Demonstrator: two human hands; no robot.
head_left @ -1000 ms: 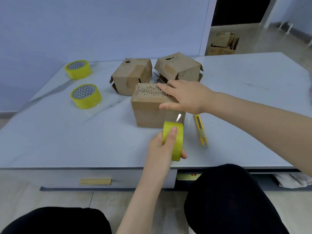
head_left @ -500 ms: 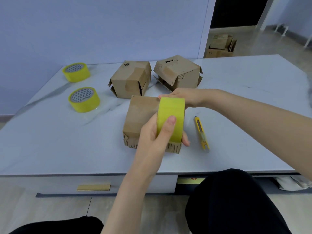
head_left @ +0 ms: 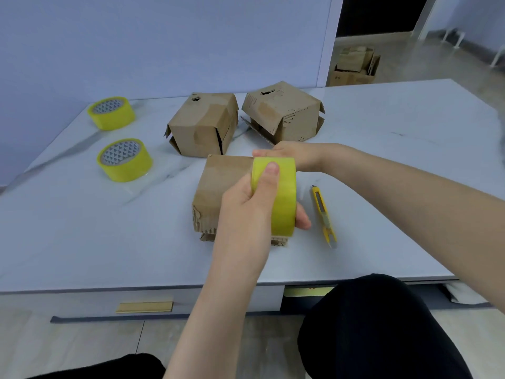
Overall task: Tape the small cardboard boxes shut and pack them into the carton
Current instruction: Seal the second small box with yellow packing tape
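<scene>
1. At the left of the table (head_left: 82,228) lie two spare rolls of yellow tape, the far spare roll (head_left: 111,113) and the near spare roll (head_left: 124,160). Both lie flat, with no hand on them.
2. There are three small cardboard boxes. The back left box (head_left: 202,124) and the back right box (head_left: 282,113) show gaping flaps, so I judge both untaped.
3. The near box (head_left: 218,184) sits mid-table in front of them. No fresh strip shows on it, so taping looks barely begun.
4. The left hand (head_left: 246,212) grips a third roll, the held roll (head_left: 284,192), on edge over that box with the thumb on its outer face.
5. The right hand (head_left: 289,154) rests at the box's far edge, behind the roll. I cannot tell whether it pinches a tape end.
6. One yellow utility knife (head_left: 323,214) lies just right of the near box.
7. One carton (head_left: 352,67) stands on the floor beyond the doorway. All three boxes are on the table, so none is packed.
</scene>
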